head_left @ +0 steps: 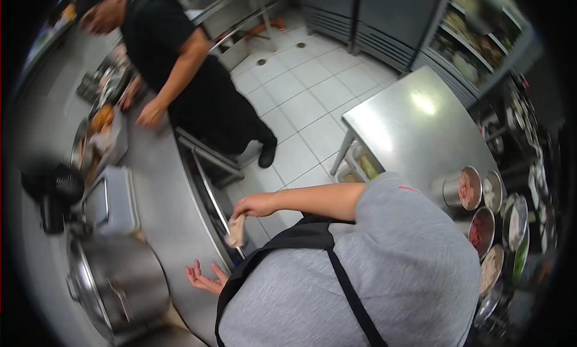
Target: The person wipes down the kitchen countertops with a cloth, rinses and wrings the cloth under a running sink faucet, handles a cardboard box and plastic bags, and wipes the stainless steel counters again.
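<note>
My right hand [255,206] is closed around a pale beige cloth [236,231], which hangs down by the front edge of the steel counter [159,185]. Lower down, my left hand [206,279] is over the counter's edge with its fingers spread and nothing in them. Part of that hand's wrist is hidden behind my black apron [279,242]. A large lidded steel pot [135,272] stands on the counter side, beyond my left hand.
A person in black [162,52] leans over the counter's far end. Along the wall are a translucent tub [117,197] and food trays. Behind me stands a steel table [415,127], with metal bowls of raw meat [466,189] nearby. Refrigerators [390,19] line the back.
</note>
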